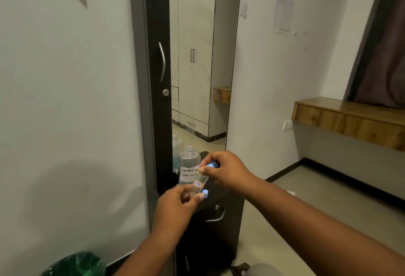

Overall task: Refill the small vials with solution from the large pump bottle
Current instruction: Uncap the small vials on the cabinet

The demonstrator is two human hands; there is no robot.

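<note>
2 hands (175, 201) (225, 170) raised, left pinching vial (200, 184), right pinching cap (212, 164).

A tall mirror (197, 56) runs up the middle in a dark frame, and in its glass stand pale wardrobe doors (192, 34). On the frame's left side there's a curved metal handle (162, 62), with a round keyhole lock (166, 92) just below it. Over on the right, a wooden shelf (350, 120) juts from the wall, a white wall socket (287, 125) beside its left end and a dark curtain (385, 60) hanging above it. A paper sheet (285, 1) is stuck high on the far wall. Down at the near left corner sits something green (74, 264), too blurred to name. Low in the dark cabinet, a drawer handle (215, 217) catches the light.
</note>
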